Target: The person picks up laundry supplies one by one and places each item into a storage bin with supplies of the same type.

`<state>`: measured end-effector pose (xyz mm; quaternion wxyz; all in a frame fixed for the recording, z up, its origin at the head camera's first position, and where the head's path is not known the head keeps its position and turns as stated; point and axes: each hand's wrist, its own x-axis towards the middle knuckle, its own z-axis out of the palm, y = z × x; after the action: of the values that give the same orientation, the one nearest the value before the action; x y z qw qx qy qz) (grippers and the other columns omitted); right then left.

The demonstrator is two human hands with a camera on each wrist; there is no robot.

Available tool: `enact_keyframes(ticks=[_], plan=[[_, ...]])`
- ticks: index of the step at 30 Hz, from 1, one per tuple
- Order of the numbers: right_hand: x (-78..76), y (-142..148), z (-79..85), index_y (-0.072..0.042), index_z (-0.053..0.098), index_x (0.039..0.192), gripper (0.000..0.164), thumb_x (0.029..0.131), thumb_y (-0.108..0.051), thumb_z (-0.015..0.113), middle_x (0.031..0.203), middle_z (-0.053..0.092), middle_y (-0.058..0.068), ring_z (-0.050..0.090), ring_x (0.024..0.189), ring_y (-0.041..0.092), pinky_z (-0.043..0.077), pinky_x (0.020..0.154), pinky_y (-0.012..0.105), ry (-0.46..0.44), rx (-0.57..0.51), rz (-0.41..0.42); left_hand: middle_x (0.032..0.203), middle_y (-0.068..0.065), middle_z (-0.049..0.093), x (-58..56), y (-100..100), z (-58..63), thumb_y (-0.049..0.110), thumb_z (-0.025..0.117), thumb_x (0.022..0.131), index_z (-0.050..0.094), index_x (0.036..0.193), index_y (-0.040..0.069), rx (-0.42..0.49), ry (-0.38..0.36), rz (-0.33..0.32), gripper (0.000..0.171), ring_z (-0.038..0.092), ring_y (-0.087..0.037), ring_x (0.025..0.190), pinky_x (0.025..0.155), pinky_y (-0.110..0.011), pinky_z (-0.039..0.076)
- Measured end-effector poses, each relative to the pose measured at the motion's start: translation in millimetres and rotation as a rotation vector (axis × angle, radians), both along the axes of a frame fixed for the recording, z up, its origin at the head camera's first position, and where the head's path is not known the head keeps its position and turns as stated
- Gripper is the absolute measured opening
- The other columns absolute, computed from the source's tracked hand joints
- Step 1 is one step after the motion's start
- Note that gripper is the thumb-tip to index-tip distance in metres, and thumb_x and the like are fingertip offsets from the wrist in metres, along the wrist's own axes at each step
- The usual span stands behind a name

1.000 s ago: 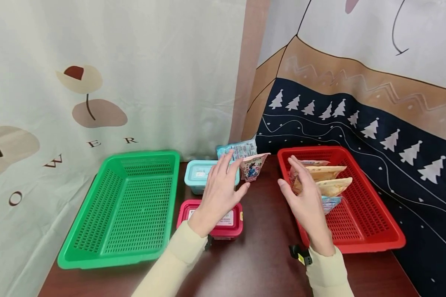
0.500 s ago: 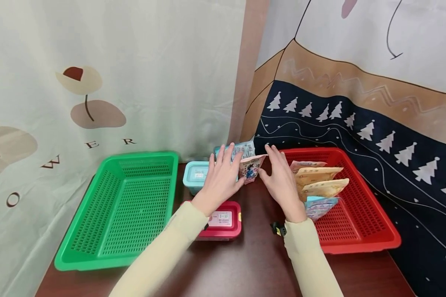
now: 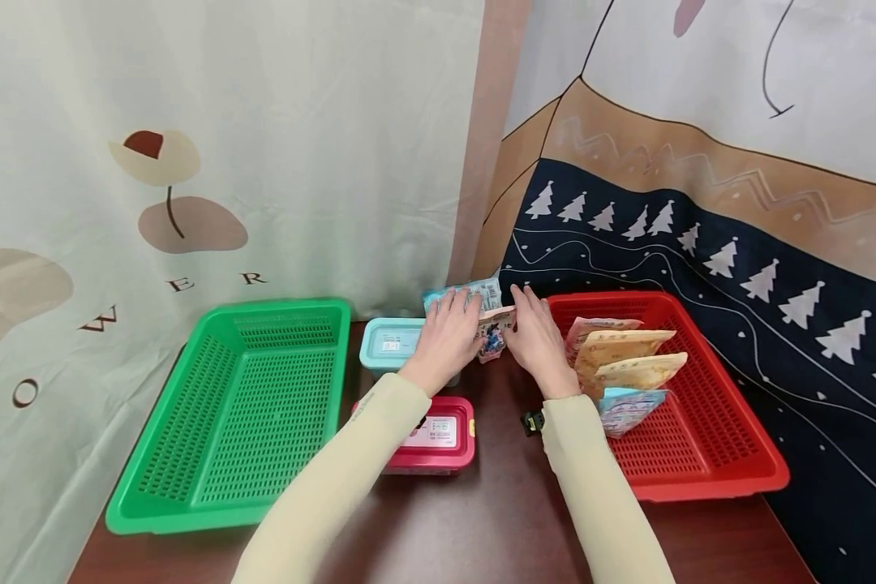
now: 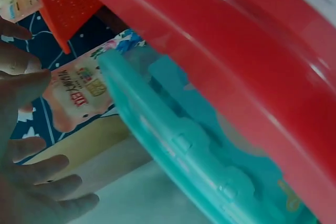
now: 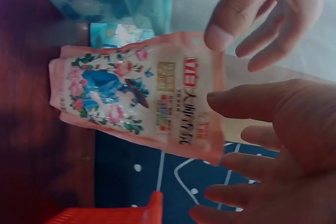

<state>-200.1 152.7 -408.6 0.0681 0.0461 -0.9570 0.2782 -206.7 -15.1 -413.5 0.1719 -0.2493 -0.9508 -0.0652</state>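
A pink stand-up pouch [image 3: 493,334] with a flowered print stands upright between both hands at the back of the table. My left hand [image 3: 447,337] is at its left top corner, fingers spread, overlapping the lid of a light blue box [image 3: 392,341]. My right hand [image 3: 540,345] reaches in from the right. In the right wrist view, its thumb overlaps the top edge of the pouch [image 5: 118,95], and its other fingers are spread past the corner. Behind stands a blue pouch [image 3: 491,290], partly hidden by the left hand.
A red lidded box [image 3: 438,438] sits in front of the blue one, under the left forearm. Left stands a green basket [image 3: 346,389]; right, a red basket [image 3: 745,454] with several upright pouches [image 3: 638,373]. Curtains [image 3: 380,203] hang close behind.
My right hand has moved left from the red basket to the pink pouch's right side. My left hand has shifted slightly right, closer to the pouch's top.
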Motion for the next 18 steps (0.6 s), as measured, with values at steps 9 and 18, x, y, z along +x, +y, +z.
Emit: enact_keyframes(ticks=[9, 18], plan=[[-12.8, -2.3, -12.9, 0.000, 0.045, 0.154, 0.056, 0.100, -0.005, 0.060, 0.159, 0.041, 0.025, 0.039, 0.146, 0.042, 0.031, 0.120, 0.053, 0.010, -0.056, -0.017, 0.130, -0.017, 0.065, -13.7, 5.3, -4.2, 0.022, 0.078, 0.094, 0.059, 0.140, 0.003, 0.168, -0.202, 0.000, 0.054, 0.066, -0.031, 0.111, 0.098, -0.042, 0.055], [-13.6, -5.3, -13.3, -0.002, 0.065, 0.136, 0.036, 0.100, -0.005, 0.061, 0.143, 0.058, 0.021, 0.060, 0.123, 0.038, 0.047, 0.107, 0.052, 0.047, -0.108, -0.023, 0.109, -0.010, 0.075, -20.0, 5.8, -10.0, 0.016, 0.073, 0.099, 0.075, 0.121, 0.007, 0.223, -0.222, 0.039, 0.024, 0.071, -0.026, 0.094, 0.085, -0.039, 0.059]])
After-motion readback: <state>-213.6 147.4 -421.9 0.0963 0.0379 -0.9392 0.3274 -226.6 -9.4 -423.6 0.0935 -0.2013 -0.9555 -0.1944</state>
